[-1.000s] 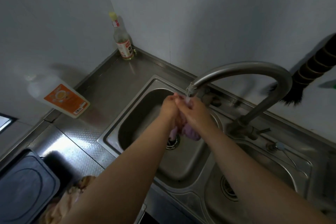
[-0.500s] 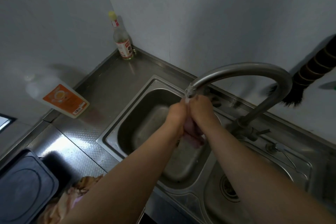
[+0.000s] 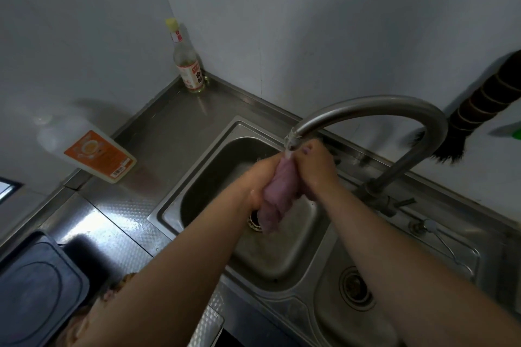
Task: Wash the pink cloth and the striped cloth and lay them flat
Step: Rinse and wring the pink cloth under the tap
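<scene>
The pink cloth [image 3: 277, 196] hangs bunched and wet between my two hands, over the left sink basin [image 3: 214, 166]. My left hand [image 3: 260, 180] grips its left side and my right hand [image 3: 315, 167] grips its right side, right under the tap's spout [image 3: 293, 138], where water runs onto the cloth's top. The cloth's lower end dangles above the drain [image 3: 253, 221]. A crumpled tan and pinkish cloth [image 3: 84, 321] lies at the counter's near edge under my left forearm, mostly hidden; I cannot tell whether it is the striped one.
A curved steel tap [image 3: 408, 112] arches over the double sink, with a second basin [image 3: 355, 289] at right. An orange-labelled bottle [image 3: 93, 152] and a yellow-capped glass bottle [image 3: 187, 64] stand by the walls. A dark cooktop [image 3: 31, 290] sits bottom left; a brush [image 3: 479, 112] hangs right.
My hands have slid against each other while rubbing the pink cloth under the running water. More of the cloth now shows stretched between them, hanging lower toward the drain.
</scene>
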{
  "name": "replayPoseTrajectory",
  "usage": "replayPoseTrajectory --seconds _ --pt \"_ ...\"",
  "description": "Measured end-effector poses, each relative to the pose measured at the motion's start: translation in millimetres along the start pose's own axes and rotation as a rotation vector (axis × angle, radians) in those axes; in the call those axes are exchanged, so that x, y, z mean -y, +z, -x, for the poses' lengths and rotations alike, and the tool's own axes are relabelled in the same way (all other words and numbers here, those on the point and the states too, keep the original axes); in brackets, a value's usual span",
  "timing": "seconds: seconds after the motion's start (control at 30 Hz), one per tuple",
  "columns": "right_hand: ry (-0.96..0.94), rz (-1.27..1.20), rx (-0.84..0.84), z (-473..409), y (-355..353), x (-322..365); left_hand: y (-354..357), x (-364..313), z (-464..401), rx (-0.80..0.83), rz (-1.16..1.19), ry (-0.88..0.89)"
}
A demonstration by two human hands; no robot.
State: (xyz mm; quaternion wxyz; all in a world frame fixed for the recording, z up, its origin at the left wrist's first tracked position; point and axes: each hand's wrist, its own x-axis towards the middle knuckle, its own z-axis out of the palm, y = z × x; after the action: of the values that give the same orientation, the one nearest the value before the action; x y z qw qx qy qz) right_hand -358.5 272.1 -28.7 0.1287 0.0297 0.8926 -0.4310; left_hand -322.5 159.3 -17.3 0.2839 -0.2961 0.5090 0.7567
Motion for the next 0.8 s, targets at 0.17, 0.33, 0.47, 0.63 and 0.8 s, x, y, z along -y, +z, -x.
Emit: replayPoseTrajectory --seconds 0.17,0.33,0.47,0.63,0.8 --pt "-0.077 -0.131 0.377 -4.3 -30.9 -20.1 -66.9 -28.9 10.8 0.129 -0.196 -0.042" --pt "-0.105 0.095 0.780 3.7 -40.2 -38.0 -89.2 -54.9 12.7 0.226 -0.752 0.133" --pt "-0.100 0.058 0.651 -5.1 -42.3 -41.8 -83.6 -53.7 11.3 0.346 -1.256 0.133" --pt "0.141 -0.579 0.518 -3.2 -29.6 -33.8 -81.6 -29.5 -5.0 0.197 -0.554 0.211" --pt "0.044 -0.512 0.246 22.0 -9.2 -5.1 -45.6 -3.7 -31.4 -0.171 -0.015 0.221"
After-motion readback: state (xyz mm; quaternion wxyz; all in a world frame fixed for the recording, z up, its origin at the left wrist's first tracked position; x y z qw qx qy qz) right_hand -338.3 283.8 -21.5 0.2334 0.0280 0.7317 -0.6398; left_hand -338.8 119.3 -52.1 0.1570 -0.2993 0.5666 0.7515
